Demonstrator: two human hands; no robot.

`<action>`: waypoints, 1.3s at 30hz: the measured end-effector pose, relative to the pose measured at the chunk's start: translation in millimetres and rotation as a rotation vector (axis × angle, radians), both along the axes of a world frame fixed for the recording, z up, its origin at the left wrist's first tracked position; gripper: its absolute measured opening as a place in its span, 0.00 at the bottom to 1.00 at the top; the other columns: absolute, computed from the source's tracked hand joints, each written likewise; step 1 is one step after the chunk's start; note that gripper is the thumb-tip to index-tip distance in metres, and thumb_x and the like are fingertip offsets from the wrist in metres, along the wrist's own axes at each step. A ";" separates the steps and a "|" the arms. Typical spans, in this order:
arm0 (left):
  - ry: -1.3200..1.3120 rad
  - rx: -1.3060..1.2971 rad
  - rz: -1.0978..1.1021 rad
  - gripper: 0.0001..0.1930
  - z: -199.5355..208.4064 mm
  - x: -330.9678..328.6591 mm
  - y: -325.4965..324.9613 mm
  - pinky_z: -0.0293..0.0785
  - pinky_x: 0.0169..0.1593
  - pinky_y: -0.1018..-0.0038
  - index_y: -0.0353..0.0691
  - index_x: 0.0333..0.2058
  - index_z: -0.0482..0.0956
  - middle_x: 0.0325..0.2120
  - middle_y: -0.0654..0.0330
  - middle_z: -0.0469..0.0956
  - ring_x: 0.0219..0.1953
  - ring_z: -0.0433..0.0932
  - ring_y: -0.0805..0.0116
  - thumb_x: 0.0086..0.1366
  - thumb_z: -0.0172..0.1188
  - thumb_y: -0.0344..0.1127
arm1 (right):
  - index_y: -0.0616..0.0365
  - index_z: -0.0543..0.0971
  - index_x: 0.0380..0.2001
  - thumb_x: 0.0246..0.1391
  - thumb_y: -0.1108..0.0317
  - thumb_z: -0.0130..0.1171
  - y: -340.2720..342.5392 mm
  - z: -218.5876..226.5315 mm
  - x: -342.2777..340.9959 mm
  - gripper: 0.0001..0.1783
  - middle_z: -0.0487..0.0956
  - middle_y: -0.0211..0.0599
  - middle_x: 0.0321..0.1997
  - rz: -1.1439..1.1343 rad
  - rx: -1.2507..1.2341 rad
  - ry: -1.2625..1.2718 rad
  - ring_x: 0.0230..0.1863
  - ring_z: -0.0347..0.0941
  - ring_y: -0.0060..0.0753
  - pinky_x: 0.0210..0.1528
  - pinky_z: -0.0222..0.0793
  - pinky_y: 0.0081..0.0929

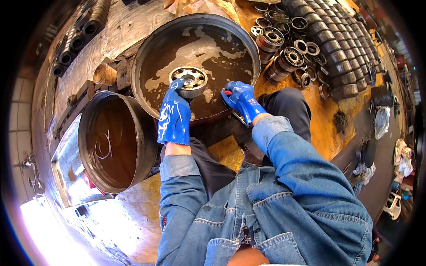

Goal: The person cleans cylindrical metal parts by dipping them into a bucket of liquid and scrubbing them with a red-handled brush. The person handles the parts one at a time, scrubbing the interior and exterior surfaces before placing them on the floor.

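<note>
Both my hands wear wet blue rubber gloves. My left hand (pixel 174 113) grips the near left edge of a metal roller bearing (pixel 191 79), its thumb on top. The bearing is held tilted above a wide round metal basin (pixel 138 66) of brown, foam-streaked liquid. At the basin's near right side, my right hand (pixel 243 101) is closed around a small thing with a red end (pixel 227 92). Its fingers hide most of that thing, so its kind cannot be made out. The two hands are apart.
A second drum (pixel 146 133) of brown liquid stands at left. Stacked bearings (pixel 288 60) and loose rings lie right of the basin, beside rows of dark cylinders (pixel 341 57). More dark tubular pieces (pixel 91 29) lie far left. A tan pot (pixel 105 74) sits between.
</note>
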State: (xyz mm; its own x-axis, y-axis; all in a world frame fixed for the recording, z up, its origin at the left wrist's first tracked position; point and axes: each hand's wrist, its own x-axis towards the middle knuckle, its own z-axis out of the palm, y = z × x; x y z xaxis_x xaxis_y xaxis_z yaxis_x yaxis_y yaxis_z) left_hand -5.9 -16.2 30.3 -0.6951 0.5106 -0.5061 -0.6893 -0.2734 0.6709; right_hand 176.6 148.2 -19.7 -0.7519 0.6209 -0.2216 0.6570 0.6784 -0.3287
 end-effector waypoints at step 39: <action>-0.021 -0.074 0.040 0.21 -3.2 -13.7 -5.3 0.84 0.55 0.60 0.35 0.55 0.81 0.49 0.50 0.85 0.49 0.85 0.54 0.64 0.66 0.36 | 0.43 0.88 0.40 0.57 0.50 0.60 3.1 28.0 -5.3 0.16 0.89 0.35 0.46 -0.044 -0.139 -0.144 0.51 0.85 0.44 0.53 0.78 0.45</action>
